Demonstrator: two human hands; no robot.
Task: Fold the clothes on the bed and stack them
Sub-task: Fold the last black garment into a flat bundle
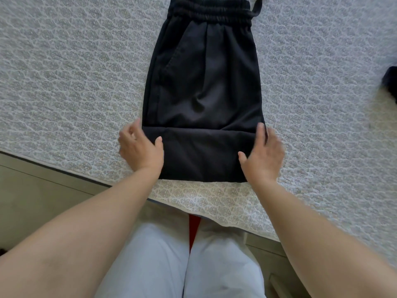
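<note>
1. Nearest the camera, the person's legs in pale trousers (pixel 182 261) stand against the edge of the bed (pixel 64 72), with a sliver of red cloth (pixel 194 229) showing between them.
2. Both bare forearms reach forward from the lower corners toward a pair of black trousers (pixel 202 87) lying flat on the patterned grey bedcover.
3. Those black trousers lie lengthwise away from the person, the gathered elastic waistband (pixel 209 10) at the far end and a drawstring end trailing off to its right.
4. At the near end, the legs are turned up into a folded band (pixel 204 153) that lies across the garment, its upper edge making a straight crease.
5. Left hand (pixel 139 147) rests at the left end of that band, thumb on the black cloth and fingers loosely spread on the bedcover beside it; it grips nothing.
6. Right hand (pixel 263 153) lies at the right end of the band, fingers straight along the edge and thumb on the cloth, relaxed and unclenched.
7. Another dark item (pixel 391 82) sits at the far right border, well apart, too cropped to identify.
8. Pale flooring (pixel 32 190) shows left of the bed.
</note>
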